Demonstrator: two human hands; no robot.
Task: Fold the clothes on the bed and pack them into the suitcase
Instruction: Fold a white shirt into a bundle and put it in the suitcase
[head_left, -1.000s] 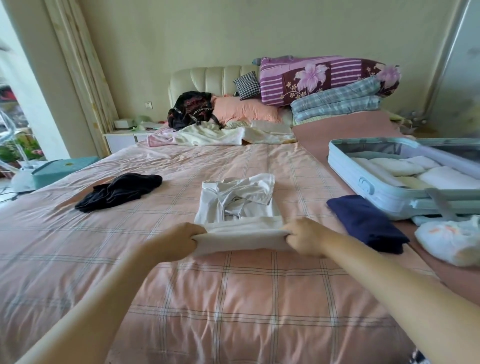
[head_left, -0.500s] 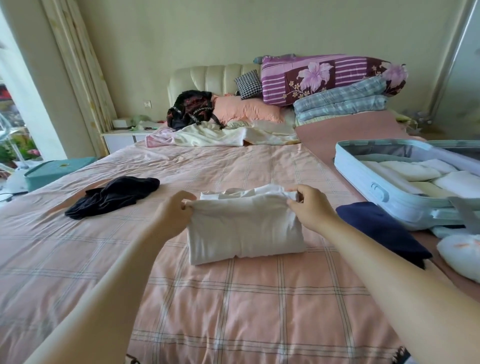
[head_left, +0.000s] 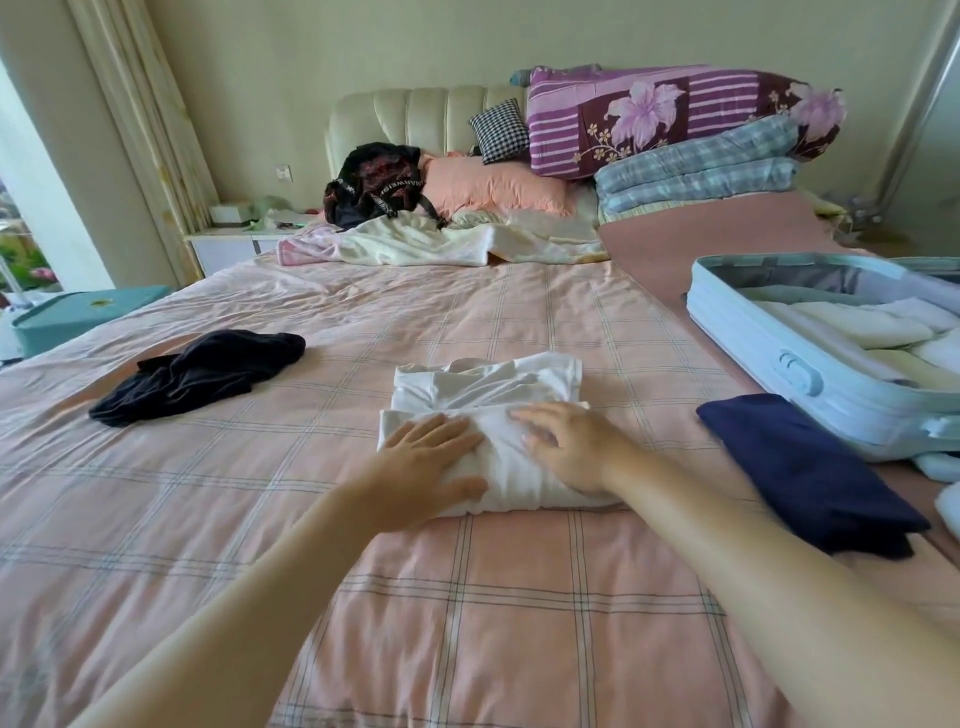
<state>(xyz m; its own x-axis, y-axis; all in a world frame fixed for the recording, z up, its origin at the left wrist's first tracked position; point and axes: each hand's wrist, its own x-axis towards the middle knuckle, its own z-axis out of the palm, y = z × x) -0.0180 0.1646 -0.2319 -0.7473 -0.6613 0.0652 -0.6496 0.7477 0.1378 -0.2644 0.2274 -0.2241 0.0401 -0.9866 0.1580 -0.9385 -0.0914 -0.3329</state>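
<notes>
A white garment (head_left: 488, 395) lies folded on the pink checked bed (head_left: 363, 332), its near half doubled over the far half. My left hand (head_left: 426, 457) presses flat on the left of the fold with straight fingers. My right hand (head_left: 566, 444) lies flat on the right of it. A folded navy garment (head_left: 810, 467) sits to the right, beside the open light-blue suitcase (head_left: 810, 374), which holds several folded pale clothes. A crumpled black garment (head_left: 202, 371) lies to the left on the bed.
At the headboard are a black bag (head_left: 374, 184), a pink pillow (head_left: 493, 187), loose pale clothing (head_left: 431, 244) and stacked quilts (head_left: 691, 130). A teal box (head_left: 78, 314) stands off the bed's left side. A white bag lies at the right edge below the suitcase.
Both hands carried the near edge of the white garment away from me and laid it over the far half. They then let go and now press flat on the fold.
</notes>
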